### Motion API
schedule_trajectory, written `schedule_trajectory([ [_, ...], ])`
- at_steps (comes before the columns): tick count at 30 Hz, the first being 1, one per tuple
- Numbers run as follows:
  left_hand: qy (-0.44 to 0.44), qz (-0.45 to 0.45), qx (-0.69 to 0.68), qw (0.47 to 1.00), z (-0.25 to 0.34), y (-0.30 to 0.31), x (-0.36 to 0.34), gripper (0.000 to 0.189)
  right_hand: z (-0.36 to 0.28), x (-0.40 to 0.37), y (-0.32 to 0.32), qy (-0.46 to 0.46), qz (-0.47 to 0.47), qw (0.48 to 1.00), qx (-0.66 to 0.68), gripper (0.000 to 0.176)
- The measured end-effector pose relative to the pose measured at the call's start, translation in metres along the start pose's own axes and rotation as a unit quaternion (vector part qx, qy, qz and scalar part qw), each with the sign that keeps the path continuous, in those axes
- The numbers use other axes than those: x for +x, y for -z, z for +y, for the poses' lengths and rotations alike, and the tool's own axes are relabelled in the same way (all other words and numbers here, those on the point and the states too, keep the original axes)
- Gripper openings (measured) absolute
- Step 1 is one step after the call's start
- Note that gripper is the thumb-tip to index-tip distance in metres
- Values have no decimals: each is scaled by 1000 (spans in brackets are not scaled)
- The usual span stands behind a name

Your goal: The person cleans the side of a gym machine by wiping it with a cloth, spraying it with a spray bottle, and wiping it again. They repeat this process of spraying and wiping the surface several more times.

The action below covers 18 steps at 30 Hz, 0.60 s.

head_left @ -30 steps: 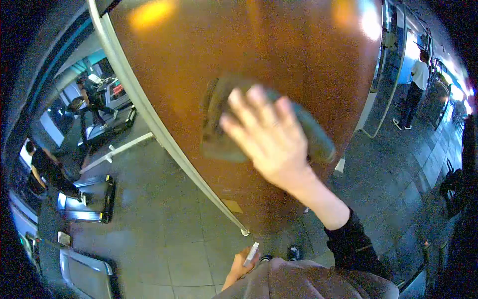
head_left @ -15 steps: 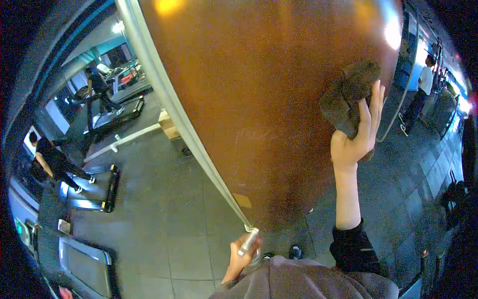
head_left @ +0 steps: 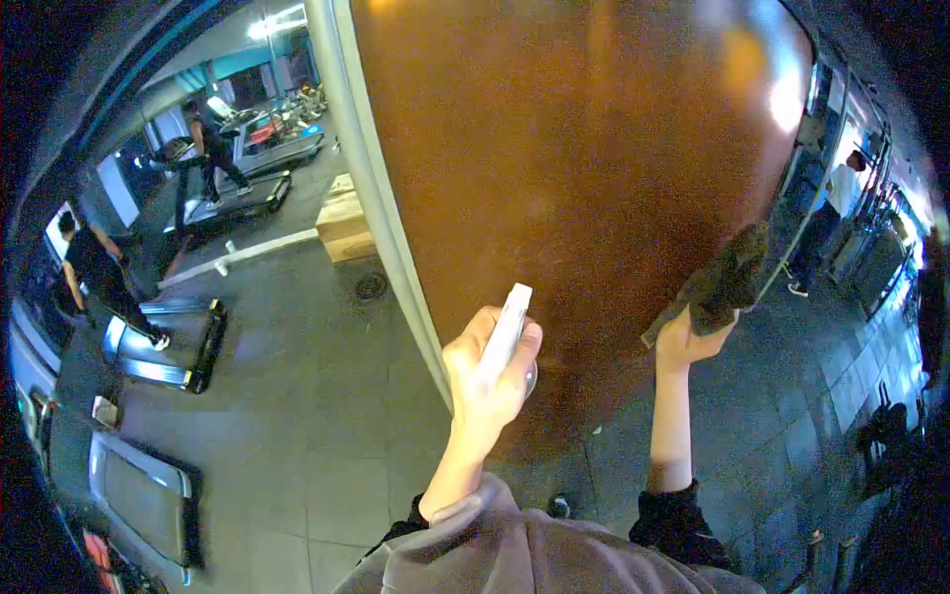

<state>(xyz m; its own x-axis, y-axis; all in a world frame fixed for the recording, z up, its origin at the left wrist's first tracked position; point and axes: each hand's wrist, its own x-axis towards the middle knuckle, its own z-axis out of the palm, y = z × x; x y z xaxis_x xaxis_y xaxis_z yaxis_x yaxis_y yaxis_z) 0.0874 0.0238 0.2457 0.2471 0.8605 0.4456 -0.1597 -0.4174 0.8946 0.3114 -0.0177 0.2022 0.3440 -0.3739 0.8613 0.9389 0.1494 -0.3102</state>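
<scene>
A large glossy brown panel (head_left: 584, 168) with a pale metal edge (head_left: 381, 198) stands right in front of me. My left hand (head_left: 490, 376) is raised in front of the panel's lower part, gripping a white spray bottle (head_left: 507, 332) with its top pointing up. My right hand (head_left: 688, 342) holds a dark crumpled cloth (head_left: 722, 282) against the panel's lower right edge. Both forearms reach up from dark sleeves over a grey top.
Grey tiled floor (head_left: 297, 396) spreads to the left. Treadmills (head_left: 148, 346) stand there, with a person (head_left: 89, 267) on one and another person (head_left: 213, 144) farther back. A wooden box (head_left: 341, 223) sits by the panel's edge. A person in white (head_left: 841, 198) stands at far right.
My left hand rose from near my waist to chest height with the spray bottle. My right hand with the cloth slid from the panel's middle to its right side and then down.
</scene>
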Motion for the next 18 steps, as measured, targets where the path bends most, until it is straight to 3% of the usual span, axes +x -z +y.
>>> schedule_trajectory([
  [5,11,-1,-11,1000,-10,-4,3,12,-2,-5,0,-31,-15,999,15,30],
  [8,18,2,-18,1000,-11,-8,3,13,7,-13,-1,-10,33,997,73,29],
  [13,37,9,-102,994,-4,-11,0,13,10,-13,3,44,2,999,15,31],
  [16,6,34,-29,999,-18,-8,-4,12,8,-12,1,22,-12,998,53,32],
  [18,41,22,40,998,-15,0,-9,20,6,-12,2,48,-10,997,53,32],
])
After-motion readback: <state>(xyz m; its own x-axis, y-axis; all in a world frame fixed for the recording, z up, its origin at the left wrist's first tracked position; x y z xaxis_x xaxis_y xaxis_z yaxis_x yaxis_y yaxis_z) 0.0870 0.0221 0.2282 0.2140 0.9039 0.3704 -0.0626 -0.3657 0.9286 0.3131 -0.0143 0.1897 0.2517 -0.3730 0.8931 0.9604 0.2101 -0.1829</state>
